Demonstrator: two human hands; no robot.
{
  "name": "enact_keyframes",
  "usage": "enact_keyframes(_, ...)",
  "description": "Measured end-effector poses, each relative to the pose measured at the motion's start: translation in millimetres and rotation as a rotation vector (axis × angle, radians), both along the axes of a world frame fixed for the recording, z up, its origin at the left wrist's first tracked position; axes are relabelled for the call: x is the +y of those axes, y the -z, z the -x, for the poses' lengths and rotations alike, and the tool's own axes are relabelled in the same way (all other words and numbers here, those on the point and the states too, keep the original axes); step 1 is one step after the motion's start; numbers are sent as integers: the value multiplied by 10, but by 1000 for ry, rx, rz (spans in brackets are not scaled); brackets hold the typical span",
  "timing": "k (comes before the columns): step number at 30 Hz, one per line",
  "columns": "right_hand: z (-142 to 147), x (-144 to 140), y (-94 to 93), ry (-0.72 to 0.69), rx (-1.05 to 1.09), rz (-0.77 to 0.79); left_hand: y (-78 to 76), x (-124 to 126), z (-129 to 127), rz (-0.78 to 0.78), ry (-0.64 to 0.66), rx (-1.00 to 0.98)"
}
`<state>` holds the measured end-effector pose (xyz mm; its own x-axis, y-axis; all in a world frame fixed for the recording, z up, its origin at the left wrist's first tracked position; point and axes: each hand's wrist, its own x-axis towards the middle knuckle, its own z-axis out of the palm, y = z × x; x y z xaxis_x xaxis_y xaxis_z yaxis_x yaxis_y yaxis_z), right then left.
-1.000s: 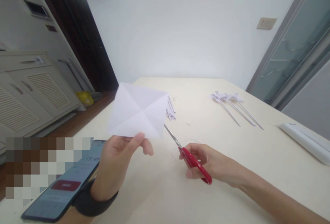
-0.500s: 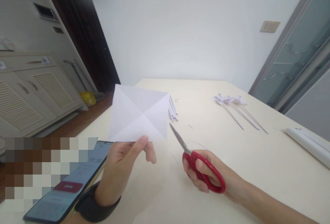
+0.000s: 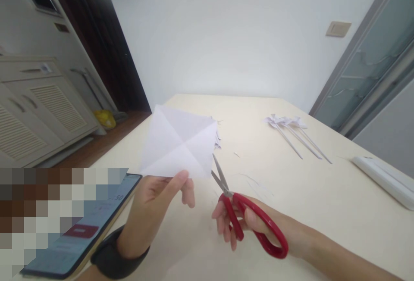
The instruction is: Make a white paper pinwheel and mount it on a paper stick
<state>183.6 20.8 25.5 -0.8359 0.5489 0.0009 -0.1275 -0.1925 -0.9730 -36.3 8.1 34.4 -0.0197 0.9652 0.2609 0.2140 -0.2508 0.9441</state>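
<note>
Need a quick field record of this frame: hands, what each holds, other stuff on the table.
left hand: pinches the lower edge of a creased white paper square, held above the table
right hand: holds red-handled scissors, blades open at the paper's lower right corner
table: phone by the left wrist, paper pinwheels far right, paper scraps

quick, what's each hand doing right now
Left hand: closed, pinching the creased white paper.
Right hand: holding the red scissors, blades open at the paper's corner.
</note>
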Motion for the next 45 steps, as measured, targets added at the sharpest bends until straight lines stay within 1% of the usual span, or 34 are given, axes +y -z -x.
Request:
enact_keyframes(5,23,-7,-30,-19,-96,9,5,-16,-42,41,60,75)
enact_keyframes(11,13,-3,-36,-49,-176,-1,-2,-15,-44,78,117,85)
enact_keyframes(18,35,6,22,-69,-113,10,7,-5,-47,69,113,28)
enact_keyframes(23,35,2,8,-73,-117,17,0,-8,-74,78,106,17)
enact_keyframes(30,40,-6,2,-72,-105,7,14,-5,-49,47,93,70)
enact_keyframes(36,48,-6,12,-54,-79,13,13,-1,-45,50,111,69)
enact_keyframes(45,38,-10,7,-65,-69,20,23,-6,-39,51,121,76)
